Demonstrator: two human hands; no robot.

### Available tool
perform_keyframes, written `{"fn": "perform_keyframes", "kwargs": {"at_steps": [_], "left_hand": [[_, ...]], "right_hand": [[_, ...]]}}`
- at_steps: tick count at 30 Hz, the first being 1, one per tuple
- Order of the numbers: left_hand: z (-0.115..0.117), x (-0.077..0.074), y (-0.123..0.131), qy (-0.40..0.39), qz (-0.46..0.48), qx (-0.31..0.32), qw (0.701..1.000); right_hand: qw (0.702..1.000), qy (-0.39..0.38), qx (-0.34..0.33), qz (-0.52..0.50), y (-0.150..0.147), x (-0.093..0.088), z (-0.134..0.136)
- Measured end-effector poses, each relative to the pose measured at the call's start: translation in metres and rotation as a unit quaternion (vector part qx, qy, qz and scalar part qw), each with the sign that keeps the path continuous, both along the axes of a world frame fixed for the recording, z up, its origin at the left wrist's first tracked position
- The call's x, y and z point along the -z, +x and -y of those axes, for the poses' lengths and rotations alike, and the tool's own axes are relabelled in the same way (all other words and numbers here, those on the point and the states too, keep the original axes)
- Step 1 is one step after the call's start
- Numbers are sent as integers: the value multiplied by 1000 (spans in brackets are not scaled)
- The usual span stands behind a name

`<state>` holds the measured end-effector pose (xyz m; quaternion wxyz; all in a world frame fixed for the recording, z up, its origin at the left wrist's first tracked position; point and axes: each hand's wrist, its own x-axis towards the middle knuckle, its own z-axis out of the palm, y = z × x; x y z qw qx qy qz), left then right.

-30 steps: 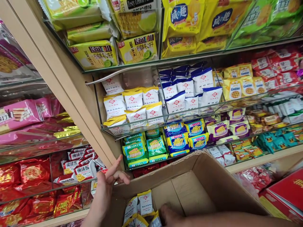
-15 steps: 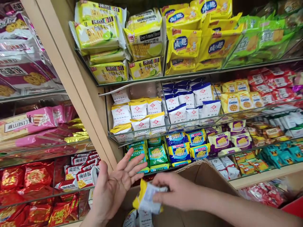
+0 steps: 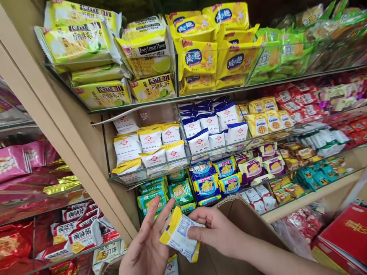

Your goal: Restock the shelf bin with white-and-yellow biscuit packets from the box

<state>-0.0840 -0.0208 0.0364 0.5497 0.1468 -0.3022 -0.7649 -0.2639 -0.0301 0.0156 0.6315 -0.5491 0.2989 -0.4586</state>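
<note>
Between thumb and fingers, my right hand (image 3: pixel 213 231) pinches a small white snack packet (image 3: pixel 182 235) with yellow ends, its printed back turned up. My left hand (image 3: pixel 151 236) is held palm up with fingers stretched, just left of the packet; whether they touch I cannot tell. Below both hands is an open cardboard box (image 3: pixel 241 221), with another white packet (image 3: pixel 172 265) partly visible inside. White-and-yellow packets (image 3: pixel 150 139) of similar look stand in a clear shelf bin above my hands.
Blue-topped white packets (image 3: pixel 210 124) fill the neighbouring bin. Lemon biscuit packs (image 3: pixel 76 44) and yellow biscuit packs (image 3: pixel 197 59) lie on the top shelf. Green packets (image 3: pixel 180 191) sit just behind my fingers. A wooden upright (image 3: pixel 69 145) divides the shelves. At lower right is a red box (image 3: pixel 344 233).
My left hand has moved right and down, closer to the packet, which my right hand still holds. The view has shifted, so the shelves sit further left, and the red box shows more.
</note>
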Motion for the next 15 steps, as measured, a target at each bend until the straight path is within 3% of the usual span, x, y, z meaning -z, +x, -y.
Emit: {"fn": "perform_keyframes", "kwargs": {"at_steps": [5,8,11,15], "left_hand": [[-6,-5,-1,16,42,-68,997],[-6,-1,-6,55,165,-93,980],[-5,7,-10,39,281,-98,954],[-2,14,-10,24,321,-127,938]], "right_hand": [[999,-7,6,-33,4,0,-7],[997,-38,20,-63,3,0,-9],[989,-69,56,-117,1,1,-9],[991,-44,70,-109,0,3,-9]]}}
